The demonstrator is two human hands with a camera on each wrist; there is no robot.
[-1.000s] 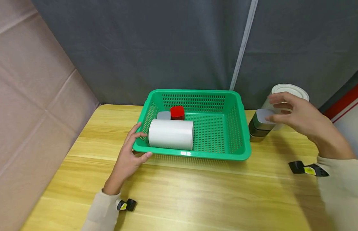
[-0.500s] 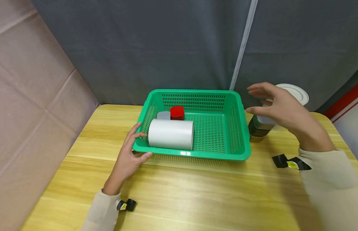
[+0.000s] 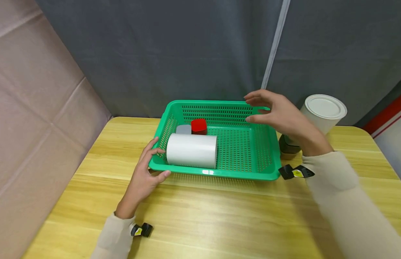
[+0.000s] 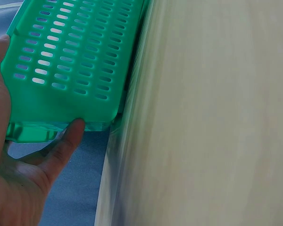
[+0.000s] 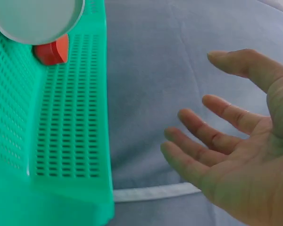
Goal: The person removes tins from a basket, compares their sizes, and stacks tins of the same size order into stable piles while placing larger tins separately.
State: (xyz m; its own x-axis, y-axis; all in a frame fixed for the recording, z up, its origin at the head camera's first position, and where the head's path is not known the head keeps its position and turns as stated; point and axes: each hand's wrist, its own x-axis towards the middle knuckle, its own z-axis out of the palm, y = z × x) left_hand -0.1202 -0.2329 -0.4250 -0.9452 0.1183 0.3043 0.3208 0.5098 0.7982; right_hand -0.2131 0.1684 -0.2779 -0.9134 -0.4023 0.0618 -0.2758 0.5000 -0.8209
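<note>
My left hand (image 3: 145,176) holds the near left corner of a green perforated plastic basket (image 3: 239,175), fingers over the rim and thumb at the front. In the left wrist view, fingertips touch the basket's corner (image 4: 61,103). Inside the basket a white cylinder (image 3: 191,151) lies on its side at the left. Behind it sit a red square-topped container (image 3: 198,126) and a grey-topped one (image 3: 183,129), both partly hidden. My right hand (image 3: 281,113) is above the basket's back right corner, fingers spread and loosely bent, holding nothing; the right wrist view shows its bare palm (image 5: 254,155).
Right of the basket, dark stacked containers (image 3: 288,145) stand partly covered by my right wrist. Beyond them is a white lidded can (image 3: 328,108). The wooden table (image 3: 213,219) backs onto a grey curtain (image 3: 161,54), with a pinkish fabric wall (image 3: 41,118) at left.
My right hand has moved left from beside the stacked containers and white can to the basket's back right corner, holding nothing. The left hand and basket stay in place.
</note>
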